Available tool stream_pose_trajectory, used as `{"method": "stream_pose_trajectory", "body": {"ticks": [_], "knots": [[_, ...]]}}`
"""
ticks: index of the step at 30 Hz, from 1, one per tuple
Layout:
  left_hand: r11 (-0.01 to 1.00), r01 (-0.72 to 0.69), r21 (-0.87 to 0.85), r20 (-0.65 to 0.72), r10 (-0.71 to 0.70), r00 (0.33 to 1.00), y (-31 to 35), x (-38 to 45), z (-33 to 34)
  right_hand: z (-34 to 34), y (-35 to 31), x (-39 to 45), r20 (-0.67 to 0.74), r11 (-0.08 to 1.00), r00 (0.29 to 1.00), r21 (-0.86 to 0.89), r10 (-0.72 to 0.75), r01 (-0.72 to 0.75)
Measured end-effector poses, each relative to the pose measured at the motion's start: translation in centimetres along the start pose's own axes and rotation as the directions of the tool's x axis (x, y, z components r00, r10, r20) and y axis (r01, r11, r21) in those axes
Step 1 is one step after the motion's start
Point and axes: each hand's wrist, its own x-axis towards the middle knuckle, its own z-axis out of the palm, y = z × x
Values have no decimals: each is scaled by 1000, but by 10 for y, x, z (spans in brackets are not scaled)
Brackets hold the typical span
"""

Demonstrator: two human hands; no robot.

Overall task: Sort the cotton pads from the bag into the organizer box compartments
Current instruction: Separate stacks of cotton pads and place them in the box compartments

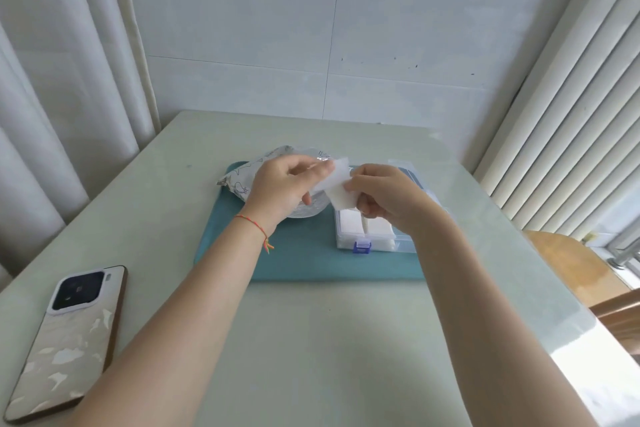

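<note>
Head view: your left hand (282,184) and right hand (384,196) both pinch white cotton pads (337,185) above the organizer box (375,236) on the bench (311,340).

A pale green surface (311,340) carries a teal mat (304,260) near its middle and a phone (65,340) lying camera-side up at its near left edge.

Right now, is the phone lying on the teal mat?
No, the phone lies on the bare table, left of and nearer than the teal mat.
</note>
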Motion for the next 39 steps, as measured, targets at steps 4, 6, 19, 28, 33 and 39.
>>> {"method": "stream_pose_trajectory", "body": {"ticks": [4, 6, 19, 28, 33, 39], "knots": [[997, 36, -75, -128, -46, 991, 0, 3, 10, -18, 8, -1, -22, 998, 999, -50, -39, 38], [994, 63, -92, -177, -79, 981, 0, 7, 11, -29, 9, 0, -97, 997, 994, 47, -53, 57], [937, 258, -235, 272, -192, 943, 9, 9, 25, -21, -3, -3, -69, 965, 982, -210, -177, 159], [937, 270, -221, 347, -183, 920, 4, 11, 17, -21, -6, -3, -51, 876, 966, -436, -254, 208], [910, 313, -272, 376, -199, 905, 7, 10, 17, -18, -6, -3, -58, 858, 960, -465, -272, 216], [916, 299, -267, 408, -174, 896, 9, 7, 18, -16, -7, -3, -63, 835, 956, -504, -288, 218]]}}
